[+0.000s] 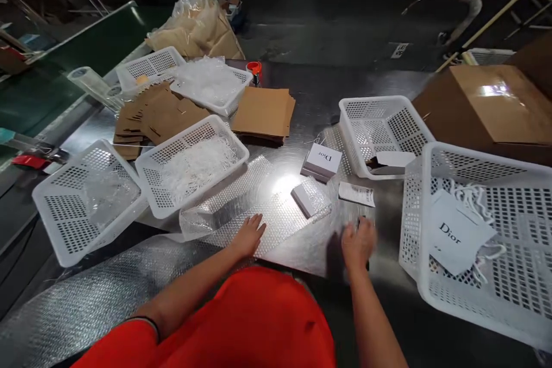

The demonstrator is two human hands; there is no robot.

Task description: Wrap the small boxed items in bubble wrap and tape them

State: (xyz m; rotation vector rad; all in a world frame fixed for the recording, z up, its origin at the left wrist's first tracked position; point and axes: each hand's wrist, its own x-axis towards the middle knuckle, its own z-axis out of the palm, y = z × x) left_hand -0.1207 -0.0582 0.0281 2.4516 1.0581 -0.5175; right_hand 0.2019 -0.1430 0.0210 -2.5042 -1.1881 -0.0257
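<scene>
My left hand [249, 236] lies on a sheet of bubble wrap [276, 224], its fingers spread and nothing held. Near the table's front edge, my right hand [359, 241] is curled around a small dark object, only bits of which show; what it is I cannot make out. Between and beyond the hands sits a small box [310, 196] with bubble wrap over it. Just behind it are a white Dior bag [324, 158] on a stack of dark-edged boxes and, to the right, a printed paper slip [357, 194].
White baskets hold shredded filler [200, 164], clear plastic [106, 195] and Dior bags [459, 233]. Flat brown cardboard [262, 112] lies at the back, with a red tape dispenser [254, 69] behind it. A large carton [495, 103] stands at the right.
</scene>
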